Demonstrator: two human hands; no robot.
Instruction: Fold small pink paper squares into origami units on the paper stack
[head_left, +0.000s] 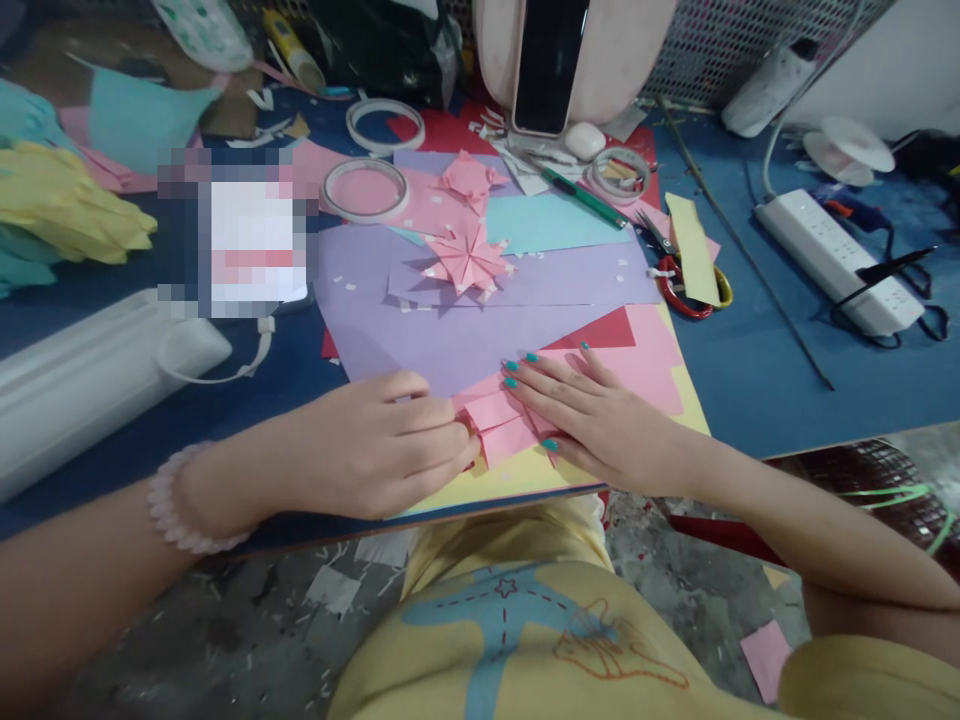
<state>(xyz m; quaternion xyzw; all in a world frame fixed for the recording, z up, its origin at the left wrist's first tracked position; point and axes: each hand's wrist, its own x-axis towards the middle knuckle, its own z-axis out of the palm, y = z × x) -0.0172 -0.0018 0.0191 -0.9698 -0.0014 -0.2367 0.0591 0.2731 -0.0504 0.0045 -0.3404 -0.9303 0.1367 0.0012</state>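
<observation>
Folded pink paper (496, 412) lies near the front edge of the bench (750, 405). The left hand (382, 440) curls at the paper's left end — whether pinching, I cannot tell; the right hand (600, 415) lies flat on it, fingers slightly spread — even pressure should keep creases crisp.

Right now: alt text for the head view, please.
A person's flat right hand rests on a folded pink paper piece, with the left hand curled at its left end. Beyond lies a pointed pink paper star on light purple paper sheets; to the right are scissors with red and yellow handles and a white power strip.
</observation>
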